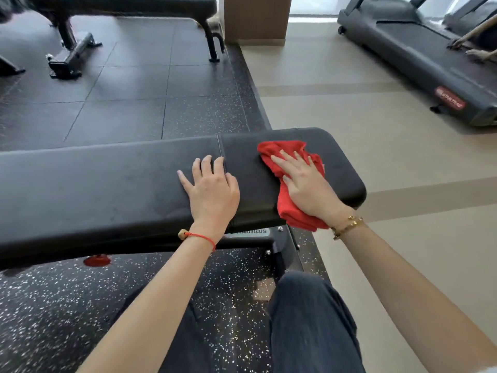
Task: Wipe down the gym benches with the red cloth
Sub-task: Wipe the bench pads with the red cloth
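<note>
Soft daylight, wide-angle edge distortion.

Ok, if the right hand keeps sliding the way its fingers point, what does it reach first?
The right hand points up-left across the red cloth. Past the cloth's edge lies bare bench pad, then the seam near its far edge; nothing else blocks it, as far as the picture shows.

2 black benches [107,184], 1 red cloth [287,205], 2 hands [212,189], 2 bracelets [347,227], 1 treadmill [419,57]

Black padded bench [113,181] in smooth leather-like vinyl, faint sheen, stitched seam; red cloth [289,203] soft, matt, creased (woven fabric). Speckled rubber floor [53,305] — grainy, dull; beige floor [376,157] smooth, matt.
</note>
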### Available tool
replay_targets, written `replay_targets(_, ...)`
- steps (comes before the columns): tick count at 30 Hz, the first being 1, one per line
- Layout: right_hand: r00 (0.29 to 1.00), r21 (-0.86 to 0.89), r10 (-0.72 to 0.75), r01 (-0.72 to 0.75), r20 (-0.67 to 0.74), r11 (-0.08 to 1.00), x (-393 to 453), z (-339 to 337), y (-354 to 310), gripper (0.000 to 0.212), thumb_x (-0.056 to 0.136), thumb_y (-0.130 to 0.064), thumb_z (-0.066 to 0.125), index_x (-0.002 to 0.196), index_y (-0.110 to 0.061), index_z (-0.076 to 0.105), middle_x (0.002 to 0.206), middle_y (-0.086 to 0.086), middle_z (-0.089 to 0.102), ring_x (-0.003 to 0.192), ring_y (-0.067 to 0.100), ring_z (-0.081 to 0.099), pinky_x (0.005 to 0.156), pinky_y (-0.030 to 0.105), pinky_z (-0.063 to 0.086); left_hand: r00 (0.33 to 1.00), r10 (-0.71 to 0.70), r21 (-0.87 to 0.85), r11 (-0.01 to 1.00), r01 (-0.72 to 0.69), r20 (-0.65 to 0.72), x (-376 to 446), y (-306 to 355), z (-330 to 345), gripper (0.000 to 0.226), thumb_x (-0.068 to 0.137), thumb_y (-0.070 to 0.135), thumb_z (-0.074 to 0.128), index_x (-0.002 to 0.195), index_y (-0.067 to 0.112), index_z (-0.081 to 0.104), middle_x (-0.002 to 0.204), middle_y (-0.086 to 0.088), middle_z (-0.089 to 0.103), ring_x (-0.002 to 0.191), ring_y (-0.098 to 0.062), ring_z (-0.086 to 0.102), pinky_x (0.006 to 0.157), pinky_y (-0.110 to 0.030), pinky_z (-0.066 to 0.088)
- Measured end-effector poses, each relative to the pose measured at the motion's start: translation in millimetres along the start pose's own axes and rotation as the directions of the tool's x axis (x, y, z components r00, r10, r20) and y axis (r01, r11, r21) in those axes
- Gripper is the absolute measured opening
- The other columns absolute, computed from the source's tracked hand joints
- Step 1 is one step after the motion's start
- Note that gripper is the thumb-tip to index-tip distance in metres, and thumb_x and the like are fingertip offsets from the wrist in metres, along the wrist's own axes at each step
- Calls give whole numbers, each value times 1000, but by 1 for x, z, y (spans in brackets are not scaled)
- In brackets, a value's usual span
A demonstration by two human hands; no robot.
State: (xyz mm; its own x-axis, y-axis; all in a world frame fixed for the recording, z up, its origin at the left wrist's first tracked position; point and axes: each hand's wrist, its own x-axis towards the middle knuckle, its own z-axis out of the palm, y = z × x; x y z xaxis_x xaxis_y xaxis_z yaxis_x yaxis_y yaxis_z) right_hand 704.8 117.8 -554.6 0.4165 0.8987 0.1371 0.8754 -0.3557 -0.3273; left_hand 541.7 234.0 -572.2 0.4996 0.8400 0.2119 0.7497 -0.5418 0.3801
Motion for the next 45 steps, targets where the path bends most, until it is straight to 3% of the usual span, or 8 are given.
replay_targets(7, 979, -14, 201, -201, 16, 980, 38, -28, 76, 52, 100, -15, 35, 151, -23, 29, 161, 2, 17, 149, 29, 10, 121, 45, -1, 999, -10, 21, 1000, 11, -49, 1, 4, 5, 45, 94, 27, 43, 138, 19, 47, 147, -5, 45, 143, -26, 30, 118, -65, 13)
replay_targets(12, 991, -11, 120, -119, 60, 993, 78, -22, 65, 53, 100, -16, 34, 151, -23, 26, 162, 5, 13, 149, 32, 8, 121, 47, -2, 997, -28, 5, 1000, 28, -78, 0, 7, 2, 44, 93, 26, 46, 136, 20, 50, 145, -2, 48, 142, -22, 32, 119, -62, 14)
replay_targets(18, 999, 13, -37, 37, 4, 999, -2, -23, 78, 54, 98, -15, 39, 150, -29, 30, 160, -3, 19, 149, 27, 11, 121, 43, 2, 995, -40, 2, 999, 40, -86, 0, 8, 0, 43, 95, 26, 47, 137, 20, 51, 147, -1, 47, 142, -21, 32, 120, -59, 12)
replay_targets(27, 995, -30, 62, -60, 79, 998, 82, -22, 64, 51, 101, -19, 33, 151, -24, 26, 162, 3, 14, 148, 34, 11, 121, 48, 0, 994, -41, -7, 999, 40, -100, 0, 6, 4, 42, 95, 27, 48, 137, 22, 52, 148, 0, 48, 144, -21, 32, 121, -57, 12)
replay_targets(33, 971, 15, -199, 198, 132, 980, 60, 8, -10, 54, 101, -18, 34, 153, -23, 21, 162, 1, 13, 149, 30, 7, 121, 45, 1, 990, -36, -3, 999, 36, -135, 0, 2, 5, 42, 94, 29, 50, 135, 24, 54, 146, 3, 50, 142, -18, 35, 121, -55, 15)
replay_targets(38, 951, 14, -287, 287, 113, 958, 17, 1, -5, 55, 99, -18, 37, 151, -27, 25, 161, -4, 17, 149, 23, 10, 122, 41, 2, 993, -32, -8, 999, 31, -112, 0, 1, 5, 44, 96, 30, 49, 139, 22, 52, 150, 2, 46, 145, -18, 32, 122, -53, 12)
replay_targets(41, 973, -11, -220, 221, 69, 975, 10, -8, 25, 54, 97, -17, 41, 149, -28, 30, 159, -4, 23, 148, 23, 17, 122, 39, 3, 995, -30, -6, 1000, 30, -100, -1, 1, 3, 44, 97, 31, 47, 140, 22, 50, 152, 2, 45, 146, -17, 30, 122, -54, 11)
replay_targets(45, 998, -38, 17, -15, 62, 999, 50, -15, 51, 53, 99, -15, 36, 151, -24, 27, 161, 0, 18, 149, 29, 11, 122, 43, 0, 995, -23, -2, 1000, 23, -97, 0, 1, 3, 45, 97, 32, 45, 140, 22, 50, 151, 2, 44, 145, -18, 30, 122, -55, 11)
